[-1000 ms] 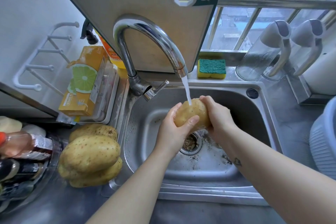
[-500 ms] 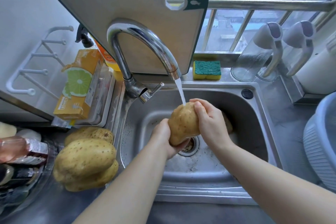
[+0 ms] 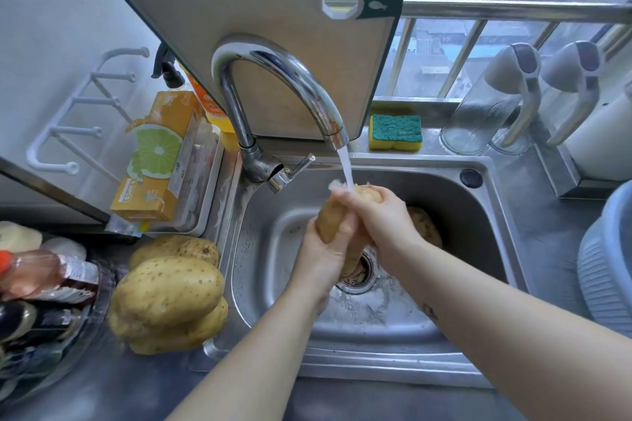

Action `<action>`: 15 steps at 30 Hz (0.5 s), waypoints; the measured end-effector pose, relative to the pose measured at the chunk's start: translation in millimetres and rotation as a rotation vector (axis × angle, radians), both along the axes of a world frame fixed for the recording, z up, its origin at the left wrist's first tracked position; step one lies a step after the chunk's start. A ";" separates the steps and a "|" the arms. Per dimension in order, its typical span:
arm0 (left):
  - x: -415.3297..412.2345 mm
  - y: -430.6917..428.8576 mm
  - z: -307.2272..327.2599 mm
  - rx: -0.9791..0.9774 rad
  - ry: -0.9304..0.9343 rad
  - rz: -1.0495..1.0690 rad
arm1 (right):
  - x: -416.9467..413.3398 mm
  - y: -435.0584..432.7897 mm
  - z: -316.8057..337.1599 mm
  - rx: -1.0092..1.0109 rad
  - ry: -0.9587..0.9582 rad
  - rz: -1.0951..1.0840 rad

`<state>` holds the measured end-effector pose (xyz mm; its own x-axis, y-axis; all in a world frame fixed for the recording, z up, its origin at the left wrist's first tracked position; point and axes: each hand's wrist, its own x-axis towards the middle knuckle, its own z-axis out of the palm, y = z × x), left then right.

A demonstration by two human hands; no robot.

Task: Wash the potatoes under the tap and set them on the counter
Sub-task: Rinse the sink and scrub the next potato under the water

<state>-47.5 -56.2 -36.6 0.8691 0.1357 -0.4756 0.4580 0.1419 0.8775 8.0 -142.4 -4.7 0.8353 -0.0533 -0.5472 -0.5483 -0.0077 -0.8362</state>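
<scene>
Water runs from the chrome tap (image 3: pixel 284 79) onto a yellow-brown potato (image 3: pixel 330 219) held upright over the steel sink (image 3: pixel 273 270). My left hand (image 3: pixel 321 256) grips its lower half from the left. My right hand (image 3: pixel 379 215) wraps its top from the right, in the stream. Another potato (image 3: pixel 425 227) lies in the sink behind my right wrist, partly hidden. Three potatoes (image 3: pixel 167 290) are piled on the counter left of the sink.
A cutting board (image 3: pixel 273 27) leans behind the tap. A green-yellow sponge (image 3: pixel 395 131) sits on the back ledge. A yellow lime-print box (image 3: pixel 157 154) lies in a tray at left, bottles (image 3: pixel 41 284) at far left. Glass jugs (image 3: pixel 492 106) and a grey basket (image 3: pixel 605 267) stand right.
The potato has been turned more upright under the stream. My right hand slid up over its top and my left hand moved round its lower part. The view shifted slightly.
</scene>
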 end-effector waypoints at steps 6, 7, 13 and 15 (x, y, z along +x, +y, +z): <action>0.0 1.5 13.3 -0.162 0.131 0.050 | -11.2 -3.4 -3.1 -0.090 -0.201 0.089; 0.4 0.2 14.6 -0.196 0.162 0.058 | -13.0 -4.4 -4.0 -0.122 -0.248 0.096; 6.7 1.9 16.1 -0.330 0.351 0.129 | -18.7 2.8 -8.6 -0.161 -0.344 0.011; 8.0 1.5 19.0 -0.361 0.388 0.126 | -15.5 4.4 -10.0 -0.129 -0.324 -0.039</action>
<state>-39.5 -54.7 -17.6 0.6076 -0.0035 -0.7942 0.6989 0.4775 0.5326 -7.5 -138.0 -14.7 0.9603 -0.1404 -0.2409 -0.2569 -0.1092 -0.9603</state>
